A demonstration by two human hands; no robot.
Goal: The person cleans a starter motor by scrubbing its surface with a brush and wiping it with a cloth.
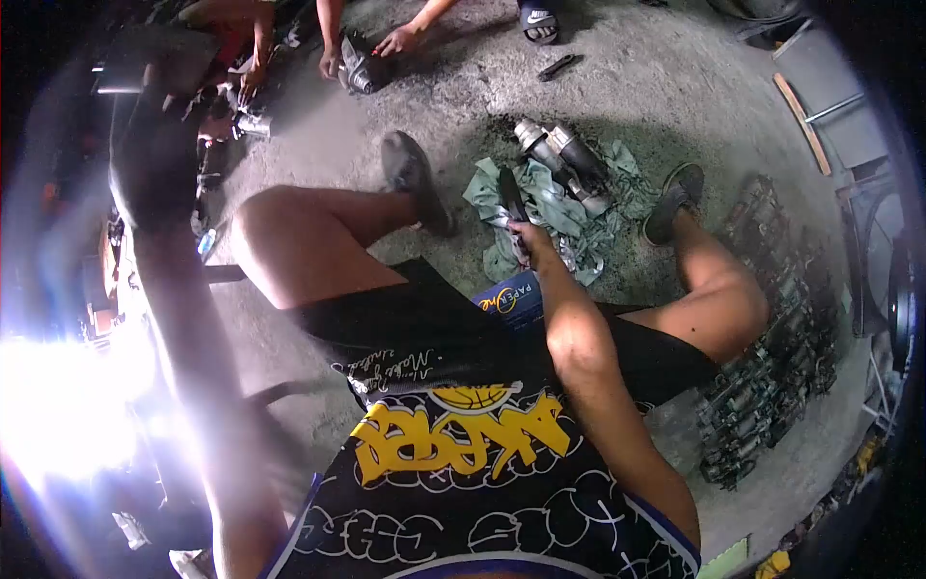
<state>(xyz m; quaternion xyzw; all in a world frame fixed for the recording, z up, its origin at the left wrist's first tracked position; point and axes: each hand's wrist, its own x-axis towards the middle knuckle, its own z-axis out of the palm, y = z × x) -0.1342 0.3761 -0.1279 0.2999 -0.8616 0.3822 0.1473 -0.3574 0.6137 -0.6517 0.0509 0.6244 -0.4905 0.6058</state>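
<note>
My right hand (pixel 529 241) is closed around the lower end of a long black tool (pixel 512 195), which points up and away from me. Under and beside the tool lie crumpled green-grey cloths (pixel 555 207) on the floor. On them rest a silver cylindrical metal part (pixel 542 150) and a darker cylindrical part (pixel 581 157), side by side. A blue PaperOne box (pixel 521 297) is just below my right hand. My left arm reaches up the left side, blurred and close; its hand (pixel 159 106) is dark, with no fingers distinguishable.
At the top, other people's hands work at a metal part (pixel 358 71) and another part (pixel 253 124). A small black object (pixel 559 67) lies near a slippered foot (pixel 540 27). Many metal pieces (pixel 772 357) cover the right floor. Beyond them is a wooden strip (pixel 803 125).
</note>
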